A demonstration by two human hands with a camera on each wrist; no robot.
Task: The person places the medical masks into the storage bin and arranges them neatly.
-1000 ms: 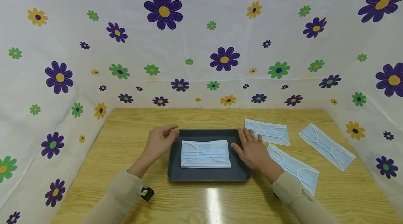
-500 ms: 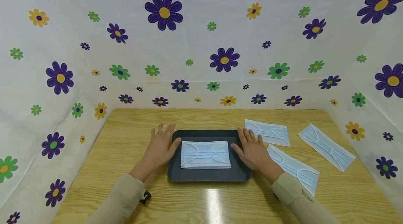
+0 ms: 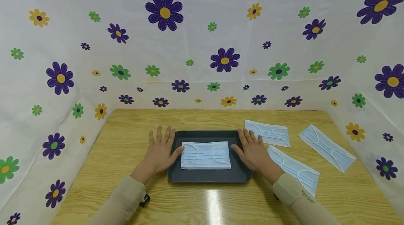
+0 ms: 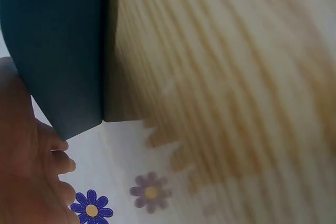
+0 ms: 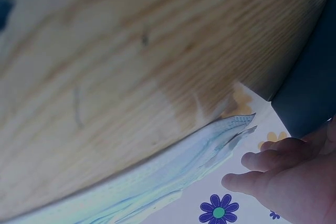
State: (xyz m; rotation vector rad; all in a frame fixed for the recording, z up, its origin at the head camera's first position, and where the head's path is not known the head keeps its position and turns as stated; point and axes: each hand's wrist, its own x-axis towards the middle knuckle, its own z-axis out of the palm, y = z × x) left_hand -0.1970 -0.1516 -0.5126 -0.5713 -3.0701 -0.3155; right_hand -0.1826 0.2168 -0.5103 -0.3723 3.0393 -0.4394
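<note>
head view: we see a dark grey, shallow rectangular tray with rounded corners (image 3: 209, 176) on a wood-grained, yellowish table (image 3: 126, 126). taking the tray as our dial, with 12 at its far side, we find a neat stack of pale blue, pleated face masks with white ear loops (image 3: 206, 155) inside it, lying flat near the centre.

the person's hands are well apart, one to each side, and neither is clamped on anything. at 9 o'clock we see the left hand (image 3: 160, 154) laid along the rim, its fingers straight and spread, its thumb reaching over the rim towards the stack; we cannot tell whether thumb and stack touch. at 3 o'clock the right hand (image 3: 255, 151) lies on the opposite rim, fingers extended, thumb over the tray's inner side.

beyond the right hand we count three loose pale blue masks on the table: one between 2 and 3 o'clock (image 3: 267, 133), partly overlapped in our view by the fingers, one between 3 and 4 (image 3: 295, 169), and one farther out at 3 (image 3: 327, 148). behind 12 o'clock hangs a white cloth printed with purple, green and yellow flowers (image 3: 195, 42).
</note>
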